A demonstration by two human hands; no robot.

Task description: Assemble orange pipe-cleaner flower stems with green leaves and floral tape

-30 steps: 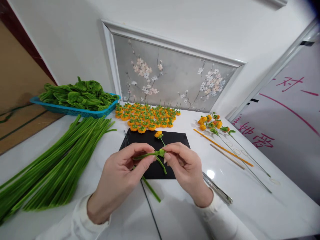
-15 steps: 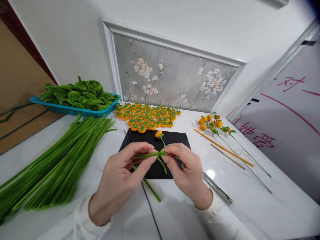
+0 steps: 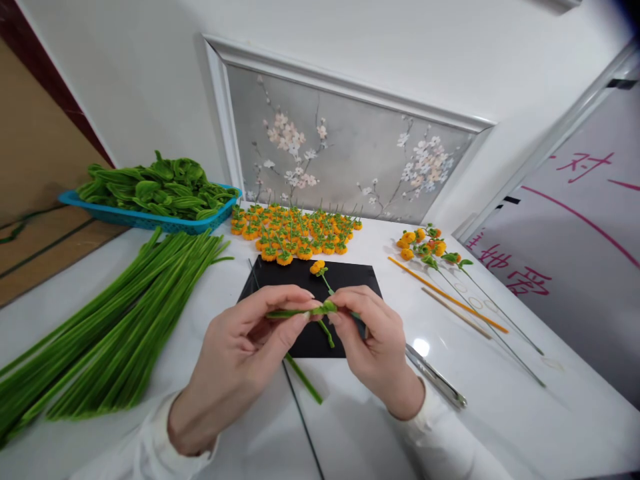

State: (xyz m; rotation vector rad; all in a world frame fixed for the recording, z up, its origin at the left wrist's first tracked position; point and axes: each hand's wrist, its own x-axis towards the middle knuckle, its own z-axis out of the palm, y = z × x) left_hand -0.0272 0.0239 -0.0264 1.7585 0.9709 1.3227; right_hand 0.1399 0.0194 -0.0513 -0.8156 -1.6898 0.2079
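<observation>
Above a black mat (image 3: 295,277), my left hand (image 3: 250,353) pinches a green pipe cleaner (image 3: 295,311) between thumb and forefinger. My right hand (image 3: 373,343) is closed on the twisted, bulging end of the same pipe cleaner, so both sets of fingertips almost meet. Just behind them shows an orange flower (image 3: 317,267) with small green leaves; its stem runs down behind my right fingertips, and I cannot tell whether it is held. Below the hands, a loose green pipe cleaner (image 3: 303,379) and a thin dark wire (image 3: 303,417) lie across the mat's front edge.
At left lie a bundle of green pipe cleaners (image 3: 125,327) and a blue basket (image 3: 150,219) of green leaves. Many orange flower heads (image 3: 295,233) stand behind the mat. To the right are tweezers (image 3: 437,378), stemmed flowers (image 3: 430,248), an orange pipe cleaner (image 3: 445,293) and a thin stick (image 3: 455,312).
My fingers have shifted slightly along the green pipe cleaner, and its twisted end has moved a little right and turned in my right fingertips. The things on the table stay put.
</observation>
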